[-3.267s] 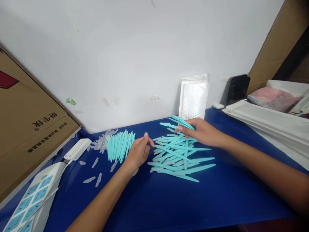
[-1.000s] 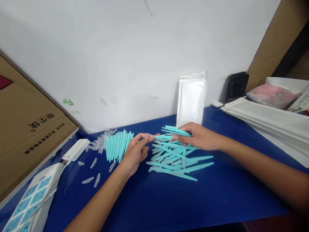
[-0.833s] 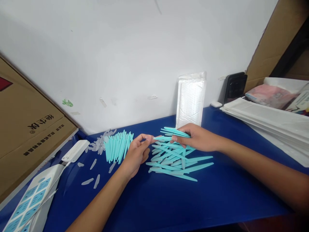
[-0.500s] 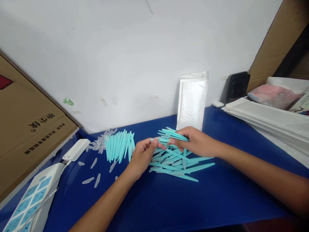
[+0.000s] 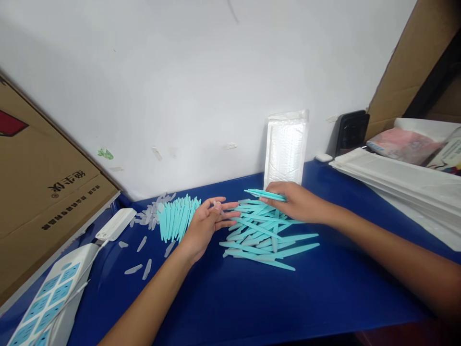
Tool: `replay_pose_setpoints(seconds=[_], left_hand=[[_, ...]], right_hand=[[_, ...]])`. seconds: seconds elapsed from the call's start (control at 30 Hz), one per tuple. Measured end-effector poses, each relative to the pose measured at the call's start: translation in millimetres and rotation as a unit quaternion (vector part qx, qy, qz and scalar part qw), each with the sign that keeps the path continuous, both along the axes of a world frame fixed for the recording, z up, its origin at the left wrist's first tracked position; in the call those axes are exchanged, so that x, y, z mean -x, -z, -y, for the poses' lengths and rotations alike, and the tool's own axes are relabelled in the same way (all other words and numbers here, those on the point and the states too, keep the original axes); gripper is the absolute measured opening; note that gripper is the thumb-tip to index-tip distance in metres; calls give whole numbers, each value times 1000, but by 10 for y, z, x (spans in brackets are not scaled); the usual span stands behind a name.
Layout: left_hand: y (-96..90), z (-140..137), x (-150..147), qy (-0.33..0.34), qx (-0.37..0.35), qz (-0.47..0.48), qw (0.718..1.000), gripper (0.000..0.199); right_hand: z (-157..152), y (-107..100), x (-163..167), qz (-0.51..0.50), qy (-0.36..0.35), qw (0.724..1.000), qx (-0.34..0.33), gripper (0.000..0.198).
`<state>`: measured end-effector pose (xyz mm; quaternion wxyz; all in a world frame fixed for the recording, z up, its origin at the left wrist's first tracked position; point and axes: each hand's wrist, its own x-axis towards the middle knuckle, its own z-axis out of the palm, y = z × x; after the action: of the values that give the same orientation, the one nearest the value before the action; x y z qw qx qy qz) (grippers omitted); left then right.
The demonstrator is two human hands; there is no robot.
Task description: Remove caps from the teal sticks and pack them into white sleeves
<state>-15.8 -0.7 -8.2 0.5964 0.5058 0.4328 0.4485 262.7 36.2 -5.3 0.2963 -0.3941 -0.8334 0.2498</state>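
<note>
My right hand (image 5: 288, 197) is closed round a small bunch of turquoise eyebrow razors (image 5: 264, 194), above the back of a loose pile. In that pile, turquoise razors (image 5: 273, 262) lie crisscross, many with clear covers on one end. My left hand (image 5: 207, 223) hovers at the pile's left side, its thumb and a finger pinching a small translucent cap (image 5: 217, 206) while the other fingers stretch out. Left of it, more turquoise razors (image 5: 175, 218) lie side by side in a row. A heap of loose clear caps (image 5: 149, 214) sits beyond that row.
Several stray caps (image 5: 133, 269) are scattered on the blue table (image 5: 230, 307). A power strip (image 5: 54, 298) and a white box-shaped device (image 5: 115, 224) lie left, beside a cardboard box (image 5: 43, 173). A silvery padded envelope (image 5: 286, 149) leans on the wall; white envelopes (image 5: 399, 178) are stacked right.
My hands, which met over the pile, have moved apart. My left fingers have spread and drawn left with the cap. My right hand still holds its razors; another razor now lies across the pile.
</note>
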Motion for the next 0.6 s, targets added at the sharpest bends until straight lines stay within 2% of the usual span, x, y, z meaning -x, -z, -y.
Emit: replay_pose_setpoints(seconds=[0.13,0.3,0.5,0.6], left_hand=[[33,-2,-35,-42,-35,-56,997,35],[78,-37,-7,-113,-94,-119,982,33],[107,-53,-5,-93,-80,-86,989,37],[98,-44,-21,-85,-67,-82,991,41]], right_hand=[[-10,-17,-13,3,12,1000,-16,50],[35,-84,1,-13,-4,997,77,53],[147,-163,22,-44,-15,987,151,46],[151,-164,29,-54,-35,984,164,42]])
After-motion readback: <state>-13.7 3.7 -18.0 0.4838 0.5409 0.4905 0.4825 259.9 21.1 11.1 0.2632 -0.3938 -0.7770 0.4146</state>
